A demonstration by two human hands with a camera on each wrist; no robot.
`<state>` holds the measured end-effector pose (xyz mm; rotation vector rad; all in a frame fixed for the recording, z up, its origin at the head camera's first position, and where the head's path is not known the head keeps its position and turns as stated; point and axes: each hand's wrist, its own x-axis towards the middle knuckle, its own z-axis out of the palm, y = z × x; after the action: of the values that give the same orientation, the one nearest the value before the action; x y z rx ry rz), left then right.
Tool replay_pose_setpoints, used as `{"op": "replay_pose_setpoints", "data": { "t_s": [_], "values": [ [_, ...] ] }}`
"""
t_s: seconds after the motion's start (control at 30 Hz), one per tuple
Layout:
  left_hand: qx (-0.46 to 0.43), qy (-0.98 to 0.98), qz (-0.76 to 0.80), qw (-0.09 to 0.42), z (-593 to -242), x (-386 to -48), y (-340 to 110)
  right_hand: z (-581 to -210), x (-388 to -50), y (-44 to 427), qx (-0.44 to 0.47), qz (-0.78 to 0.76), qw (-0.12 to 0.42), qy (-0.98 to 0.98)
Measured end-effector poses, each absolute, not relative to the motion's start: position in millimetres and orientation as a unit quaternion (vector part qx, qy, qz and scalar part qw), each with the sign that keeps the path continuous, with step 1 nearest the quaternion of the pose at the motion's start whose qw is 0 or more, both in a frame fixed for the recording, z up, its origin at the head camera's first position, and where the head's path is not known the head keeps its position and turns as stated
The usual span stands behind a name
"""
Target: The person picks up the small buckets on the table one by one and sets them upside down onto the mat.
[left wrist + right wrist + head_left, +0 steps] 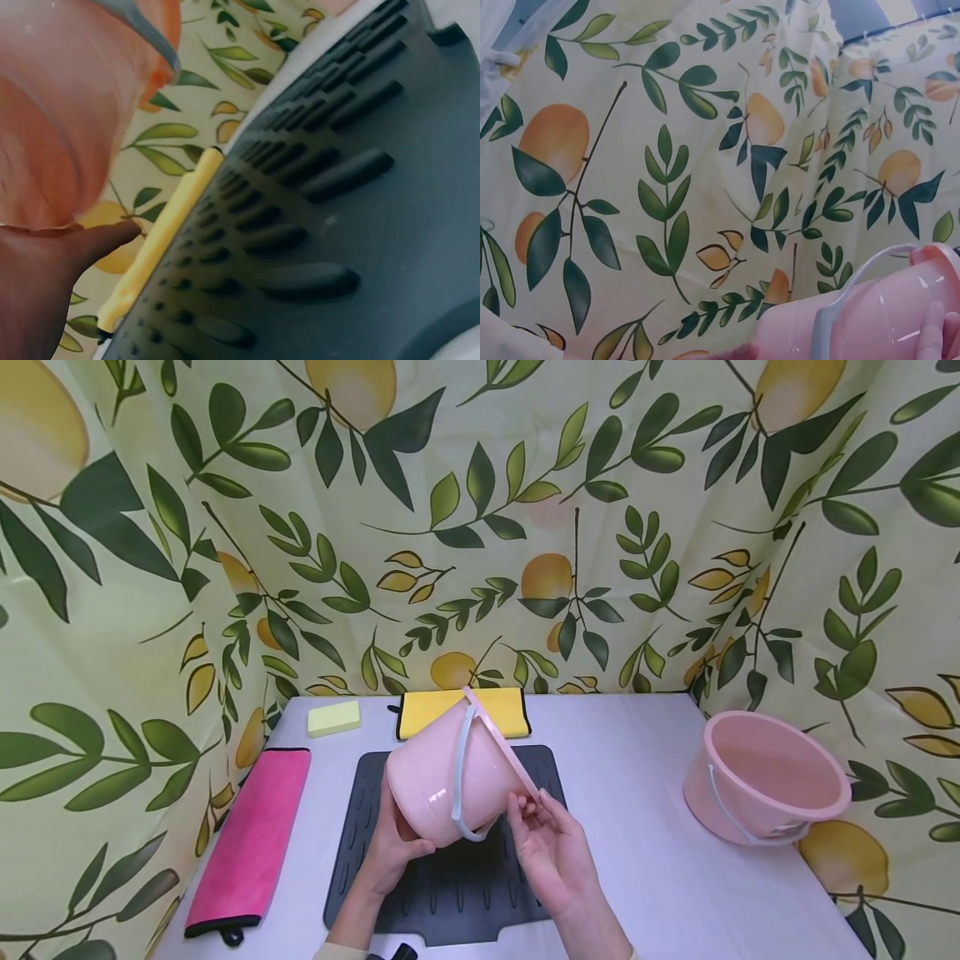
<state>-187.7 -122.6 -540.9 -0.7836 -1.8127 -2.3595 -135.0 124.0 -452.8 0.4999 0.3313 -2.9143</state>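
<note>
A tilted pink bucket (pixel 423 785) is held above a dark mat (pixel 438 914) on the desk (pixel 622 760), the left hand (pixel 387 852) curled round its base, the right hand (pixel 552 856) pinching its rim. A yellow cloth (pixel 427 712) lies behind the mat, a pale block (pixel 333 719) and magenta cloth (pixel 251 839) left, another bucket (pixel 723 806) right.

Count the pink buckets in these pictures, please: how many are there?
2. The tilted bucket is held by the left hand and right hand, above the dark mat; the upright bucket stands at the table's right side. None seems hidden.
</note>
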Motion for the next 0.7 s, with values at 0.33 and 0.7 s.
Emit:
{"op": "replay_pose_setpoints", "data": {
  "t_s": [0.33, 0.7],
  "values": [
    [-0.215, -0.611, -0.759, 0.075, -534.4, -189.4, -133.3, -462.4, -136.6, 112.4, 0.148, -0.971, 0.116, 0.151],
    [-0.178, -0.620, -0.763, 0.053, -530.7, -186.4, -150.0, -491.0, -128.0, 113.4, 0.161, -0.949, 0.170, 0.211]
  ]
}}
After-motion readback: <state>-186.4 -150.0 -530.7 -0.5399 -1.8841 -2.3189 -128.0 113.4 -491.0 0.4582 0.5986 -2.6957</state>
